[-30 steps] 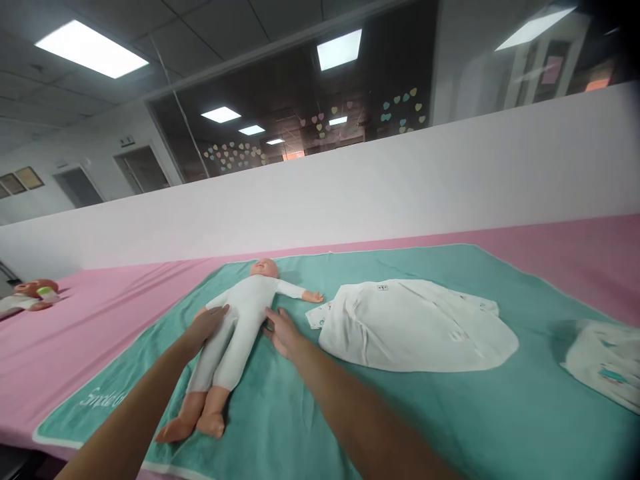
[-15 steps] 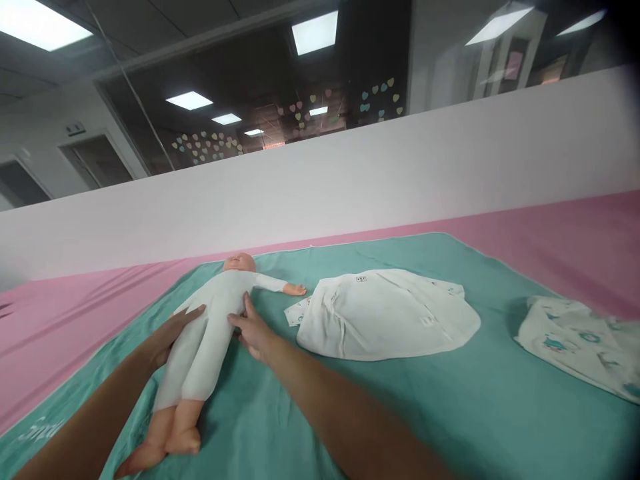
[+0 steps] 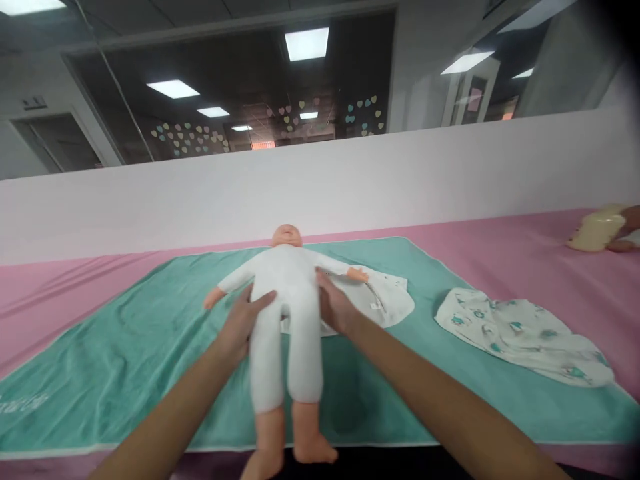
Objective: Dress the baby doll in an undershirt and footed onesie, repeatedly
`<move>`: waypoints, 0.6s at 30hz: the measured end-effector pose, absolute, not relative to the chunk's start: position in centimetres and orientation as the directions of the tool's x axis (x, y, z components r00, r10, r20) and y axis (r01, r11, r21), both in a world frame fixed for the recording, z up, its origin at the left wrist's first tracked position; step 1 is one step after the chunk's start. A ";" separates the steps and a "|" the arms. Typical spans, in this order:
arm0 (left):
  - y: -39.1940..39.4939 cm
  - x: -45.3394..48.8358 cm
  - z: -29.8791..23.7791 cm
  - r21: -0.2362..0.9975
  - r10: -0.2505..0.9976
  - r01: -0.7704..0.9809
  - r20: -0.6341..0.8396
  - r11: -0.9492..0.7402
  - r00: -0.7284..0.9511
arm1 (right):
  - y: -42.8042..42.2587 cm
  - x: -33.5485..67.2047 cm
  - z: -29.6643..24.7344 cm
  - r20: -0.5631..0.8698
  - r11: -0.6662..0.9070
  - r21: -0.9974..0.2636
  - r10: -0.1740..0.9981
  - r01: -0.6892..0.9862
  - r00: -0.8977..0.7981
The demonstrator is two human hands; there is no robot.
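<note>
A baby doll [image 3: 286, 287] with a white cloth body and bare plastic feet faces up, its feet toward me. My left hand [image 3: 244, 317] grips its hip on the left, thumb across the front. On the other side my right hand [image 3: 334, 303] is closed round its waist, the fingers partly hidden behind it. The doll overlaps a white baby garment [image 3: 393, 303] spread on the green towel [image 3: 150, 347]. Whether the doll's back touches the garment, I cannot tell.
A white cloth with green print [image 3: 520, 333] lies on the towel at right. Farther right, a pale yellow container [image 3: 595, 230] sits on the pink surface [image 3: 520, 250] beside another doll's limb, partly cut off. A low white wall [image 3: 350, 183] with a window above closes the back.
Both hands have carried the doll rightward, from the towel's left side to over the white garment. The view has turned right, bringing the yellow container into sight.
</note>
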State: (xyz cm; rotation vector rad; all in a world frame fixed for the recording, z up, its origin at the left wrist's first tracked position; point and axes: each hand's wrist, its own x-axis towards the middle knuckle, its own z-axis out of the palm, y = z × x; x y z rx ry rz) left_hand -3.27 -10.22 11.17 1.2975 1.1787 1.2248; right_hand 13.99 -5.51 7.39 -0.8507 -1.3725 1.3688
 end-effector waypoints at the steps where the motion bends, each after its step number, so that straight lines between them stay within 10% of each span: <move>1: -10.6 -1.2 10.3 0.997 0.995 0.019 0.077 -0.079 0.057 | -5.5 16.2 7.4 0.125 0.101 -0.990 0.951 -0.100 -0.281; 11: -9.4 8.7 3.2 0.865 0.955 0.463 0.057 -0.193 0.292 | -3.8 27.6 2.5 0.017 0.019 -0.908 1.000 0.419 -0.008; 18: -8.0 7.1 3.0 0.907 0.989 0.414 0.022 -0.082 0.147 | -2.6 27.6 3.2 -0.174 -0.177 -0.984 0.971 -0.009 -0.163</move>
